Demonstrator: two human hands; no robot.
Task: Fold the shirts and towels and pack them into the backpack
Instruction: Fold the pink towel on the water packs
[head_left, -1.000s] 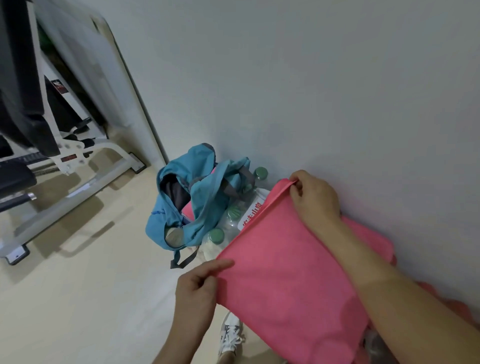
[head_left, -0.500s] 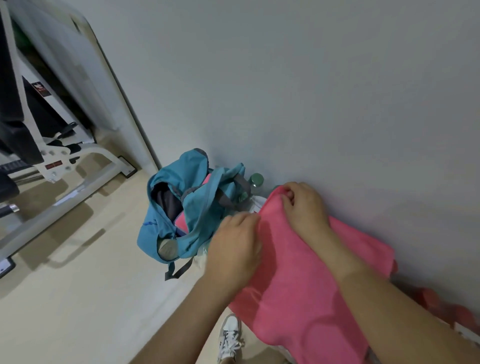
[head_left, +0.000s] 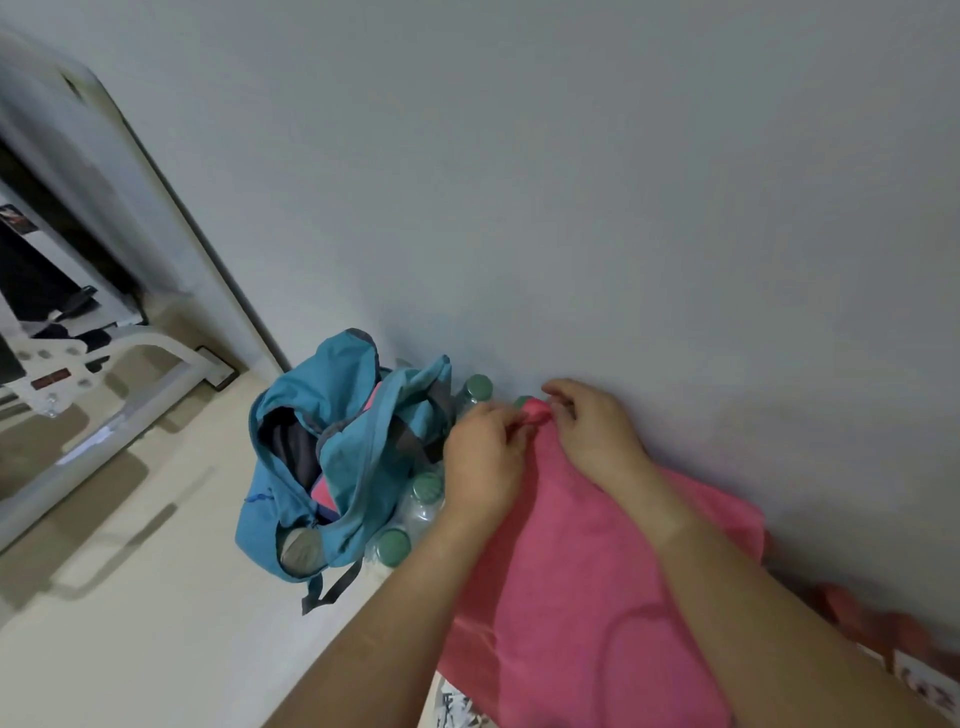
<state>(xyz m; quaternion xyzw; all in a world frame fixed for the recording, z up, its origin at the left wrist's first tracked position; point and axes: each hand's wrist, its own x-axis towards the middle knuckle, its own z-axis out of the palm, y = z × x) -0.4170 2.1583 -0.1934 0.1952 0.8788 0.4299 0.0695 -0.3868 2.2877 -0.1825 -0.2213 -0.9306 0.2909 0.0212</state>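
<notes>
Since a second ago my left hand has left the cloth's near corner and come up to meet the right hand. Two corners now sit together, and the cloth drapes doubled below them.

Far out from the left hand a white machine stands on the floor; it has no part in this job. Just left of the left hand the backpack slumps with its mouth gaping, and a pink piece already shows inside. I judge it stays open so each folded piece can go straight in. Between the backpack and the left hand sit green-capped bottles, which seem to prop the backpack up.

The left hand pinches the cloth's top corner with its fingers curled and its back toward me. The right hand pinches the same corner from the other side. So the hands are together, almost touching, both clamped on the cloth. Holding it by matched corners should let its own weight pull the fold straight.

Whether it is a shirt or a towel I cannot tell; a curved seam shows low down. Beyond the right hand rises the wall, and the cloth's far edge lies close along it. Off past the right forearm lies some red fabric, too blurred to name.
</notes>
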